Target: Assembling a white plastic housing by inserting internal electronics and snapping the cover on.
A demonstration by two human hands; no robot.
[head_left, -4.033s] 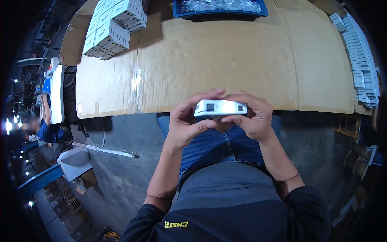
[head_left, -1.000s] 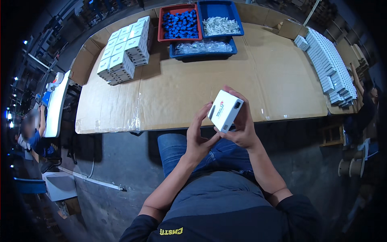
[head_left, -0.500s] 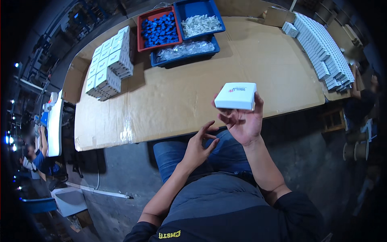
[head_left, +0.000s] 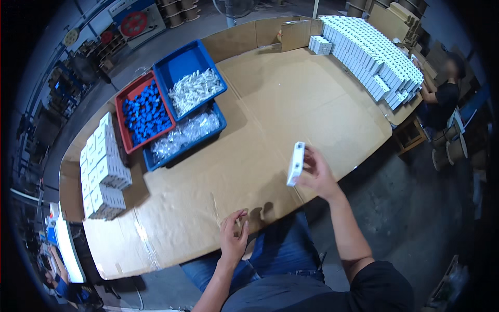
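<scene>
My right hand (head_left: pixel 318 174) grips a small white box (head_left: pixel 295 164) above the cardboard-covered table (head_left: pixel 332 112). The box stands on edge, its narrow side with small dark openings facing me. My left hand (head_left: pixel 235 236) hovers by the table's near edge, its fingers loosely curled and apart, holding nothing. Off to the left, a block of similar white boxes (head_left: pixel 106 174) is stacked. Between that stack and the table's middle sit a red tray (head_left: pixel 120 112) of small blue parts, a blue tray (head_left: pixel 179 54) of small white parts, and another blue tray (head_left: pixel 223 126) of clear plastic pieces.
Long rows of white boxes (head_left: pixel 369 57) line the far right of the table, with a small group of boxes (head_left: pixel 319 45) beside them. A cardboard wall (head_left: pixel 239 40) borders the back. One person (head_left: pixel 442 99) is at the right, another (head_left: pixel 60 281) at the lower left.
My view has turned toward the right. The right hand has tipped the box from its printed face showing to standing on edge. The left hand has stayed empty, and the two hands are farther apart.
</scene>
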